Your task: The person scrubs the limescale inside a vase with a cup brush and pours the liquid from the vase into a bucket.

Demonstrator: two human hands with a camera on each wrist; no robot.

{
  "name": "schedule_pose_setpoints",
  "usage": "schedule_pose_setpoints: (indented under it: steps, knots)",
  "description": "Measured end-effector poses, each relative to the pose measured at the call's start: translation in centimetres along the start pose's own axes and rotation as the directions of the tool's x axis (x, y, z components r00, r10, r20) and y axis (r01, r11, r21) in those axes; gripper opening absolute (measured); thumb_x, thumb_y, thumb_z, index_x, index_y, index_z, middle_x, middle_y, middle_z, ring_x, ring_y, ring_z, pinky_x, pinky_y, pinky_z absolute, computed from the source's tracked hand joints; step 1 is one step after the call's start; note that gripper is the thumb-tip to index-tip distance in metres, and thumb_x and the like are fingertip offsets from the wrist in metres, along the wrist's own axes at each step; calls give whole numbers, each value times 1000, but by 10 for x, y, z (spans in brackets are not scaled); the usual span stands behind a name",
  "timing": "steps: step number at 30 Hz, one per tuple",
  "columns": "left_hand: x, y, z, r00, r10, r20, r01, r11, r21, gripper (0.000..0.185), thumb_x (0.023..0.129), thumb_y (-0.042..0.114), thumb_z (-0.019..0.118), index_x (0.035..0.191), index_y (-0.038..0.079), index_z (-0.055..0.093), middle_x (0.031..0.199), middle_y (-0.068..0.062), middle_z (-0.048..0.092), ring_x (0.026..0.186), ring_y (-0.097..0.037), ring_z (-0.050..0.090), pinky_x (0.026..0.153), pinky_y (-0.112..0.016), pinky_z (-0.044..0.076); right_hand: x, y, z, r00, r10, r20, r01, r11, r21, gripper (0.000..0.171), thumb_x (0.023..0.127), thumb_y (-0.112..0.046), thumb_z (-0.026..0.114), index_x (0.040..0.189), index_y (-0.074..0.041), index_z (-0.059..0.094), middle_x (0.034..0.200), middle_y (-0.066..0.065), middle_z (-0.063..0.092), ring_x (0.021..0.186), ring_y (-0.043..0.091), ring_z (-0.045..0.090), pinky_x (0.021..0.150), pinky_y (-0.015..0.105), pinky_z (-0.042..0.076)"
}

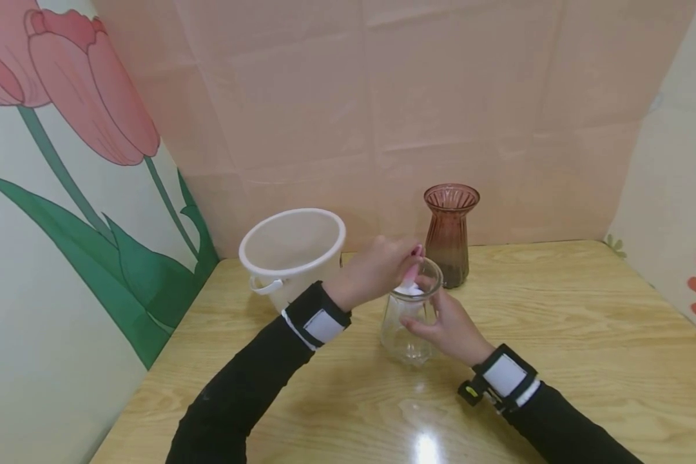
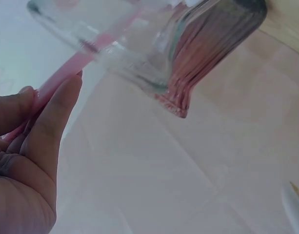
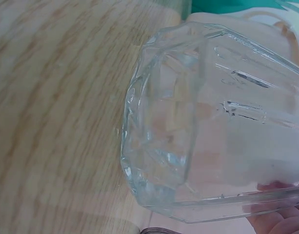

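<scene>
My left hand pinches the pink handle of a brush between thumb and fingers, above the mouth of a clear glass vase. The brush's white head is down inside the vase neck. Around the upper side of the clear glass vase my right hand curls its fingers and thumb. In the right wrist view the thick, faceted base of this vase shows beside the wood tabletop, with fingers seen at its side.
Just behind the clear vase stands a ribbed, purple-brown glass vase. A white bucket with a handle is at the back left, near the left forearm. The wood-grain table meets a pink-covered wall at the back.
</scene>
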State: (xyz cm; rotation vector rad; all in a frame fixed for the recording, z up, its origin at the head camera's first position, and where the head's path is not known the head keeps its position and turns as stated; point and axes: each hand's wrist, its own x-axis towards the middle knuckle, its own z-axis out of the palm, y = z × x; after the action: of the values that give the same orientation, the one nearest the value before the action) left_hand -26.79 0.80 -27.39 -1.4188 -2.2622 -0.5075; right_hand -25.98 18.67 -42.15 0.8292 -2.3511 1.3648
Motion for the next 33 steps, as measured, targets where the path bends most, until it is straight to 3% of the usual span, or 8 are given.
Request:
schedule_pose_setpoints:
  steps: [10,14,18,26,33]
  knots:
    - [5,13,-27,995,85,-54,-73,978,196,7,98,6,56,93,2,59,72,-2,58,58,-9,53,57,-16,45,0,-2,-1,999,35,18,-35,999,23,80,83,-22,79,148,-16,33,144,10,46,132,31,42,106,55,32]
    - [5,17,-36,993,83,-84,-66,981,185,8,98,8,58,93,2,61,72,-2,59,59,-9,53,59,-17,46,0,-5,0,999,40,19,-40,999,26,82,83,-15,79,149,-10,31,147,14,43,134,34,39,108,55,29]
    - [6,18,-41,993,53,-102,-44,995,87,8,97,6,59,94,-1,62,74,-3,61,62,-11,56,65,-15,48,0,-6,0,999,43,23,-44,999,31,81,82,-11,79,148,-6,32,145,18,43,133,36,39,108,57,29]
    - [7,17,-43,989,58,-136,-55,998,24,8,95,5,62,91,-1,63,76,-4,63,65,-12,58,68,-12,47,0,0,1,999,29,14,-30,999,40,80,83,-23,79,148,-16,33,146,10,44,133,30,41,107,54,31]
    - [8,18,-40,984,92,-153,-90,996,21,7,95,7,63,90,2,63,77,-2,63,64,-8,56,67,-11,44,-2,1,0,1000,24,10,-25,999,41,80,83,-30,79,148,-23,33,146,4,44,133,26,41,107,53,32]
